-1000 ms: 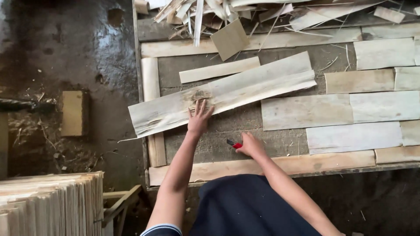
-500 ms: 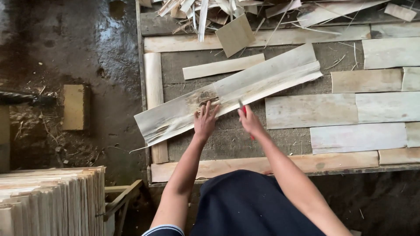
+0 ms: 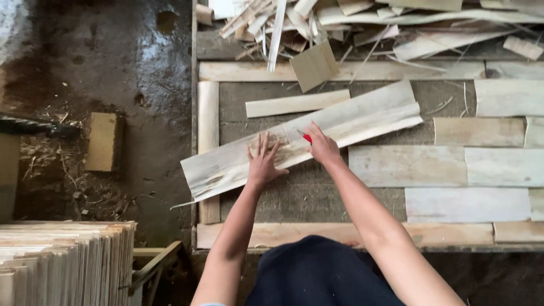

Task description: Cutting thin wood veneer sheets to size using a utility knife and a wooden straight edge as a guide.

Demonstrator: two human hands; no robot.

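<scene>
1. Veneer strip (image 3: 340, 127): long, pale, rough brown patch mid-length, lying slanted across the table (image 3: 317, 192).
2. Left hand (image 3: 263, 161) flat on strip, fingers spread.
3. Right hand (image 3: 323, 148) clenched on red knife (image 3: 306, 137).
4. Since earlier: both hands slightly further up the strip.

The long veneer sheet (image 3: 340, 127) is showing pale, matt wood with a rough, splintery patch (near its middle); the surface (image 3: 317, 192) under it is looking like coarse, dull board framed in bare wood strips (image 3: 208, 124), while the floor (image 3: 113, 68) is gleaming wet and dark beside stacked raw veneer (image 3: 62, 260)
</scene>
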